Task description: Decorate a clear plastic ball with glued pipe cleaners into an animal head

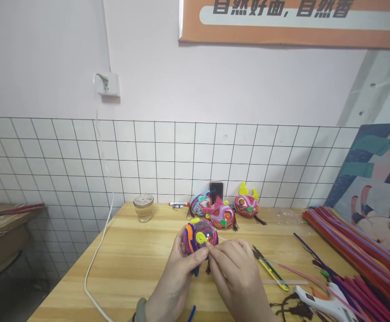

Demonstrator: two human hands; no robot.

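Note:
My left hand [178,268] is wrapped around a clear ball [211,229] partly covered with pipe cleaners in orange, purple and other colours, with a yellow spiral on its front. The fingertips of my right hand [237,270] are pinched together against the ball's front, beside that spiral. Whatever lies between them is too small and covered to name. Behind the ball are several finished-looking decorated balls: a blue-striped one [199,205], a pink one [222,216] and one with yellow ears [246,205]. Dark tassels hang from some of them.
On the right lie scissors [271,269], a white glue gun [322,300] with a dark cable, and bundles of red and purple pipe cleaners [356,250]. A glass of liquid [143,208] stands back left. A white cord [96,259] runs down the table's left edge.

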